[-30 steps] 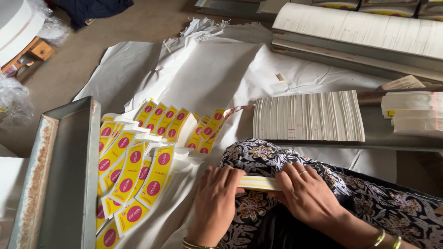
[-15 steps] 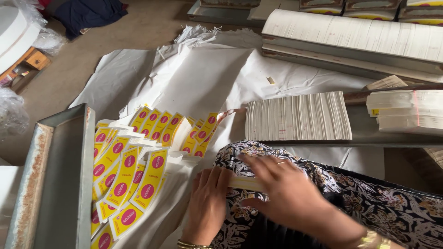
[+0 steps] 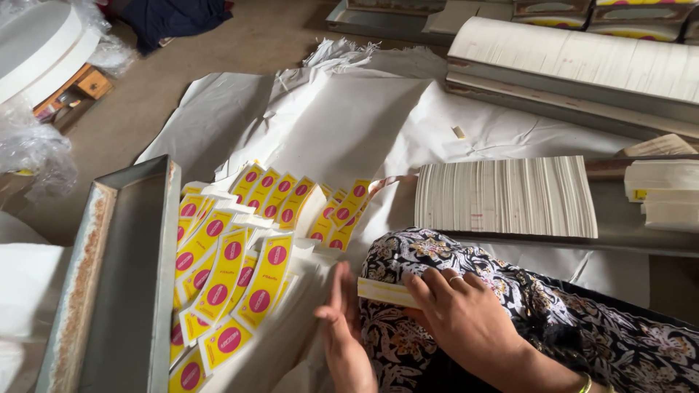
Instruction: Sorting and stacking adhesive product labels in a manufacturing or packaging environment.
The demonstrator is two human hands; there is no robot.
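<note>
Right hand (image 3: 462, 316) grips a thin label stack (image 3: 386, 291) on the patterned lap (image 3: 582, 327); left hand (image 3: 342, 324), fingers flat and released, presses its end.

Label bundle (image 3: 382, 291) mostly hidden under right hand (image 3: 466, 320). Left hand (image 3: 346, 338) cut off at bottom edge w/ wrist. Print on yellow labels (image 3: 266, 276) too small to tell.

Labels (image 3: 240, 269): yellow w/ magenta circle, white edges. Slim stack (image 3: 386, 291) in right hand (image 3: 466, 320): pale cream, thin yellow line. Fabric on lap (image 3: 524, 306): black w/ white-tan floral print. Paper sheets (image 3: 349, 124): white, creased. Metal tray (image 3: 116, 284): grey, rust-speckled rim. Card stack (image 3: 506, 196): off-white, fine vertical lines. Floor (image 3: 240, 51): dull brown. Bangle (image 3: 585, 383): gold-green.
</note>
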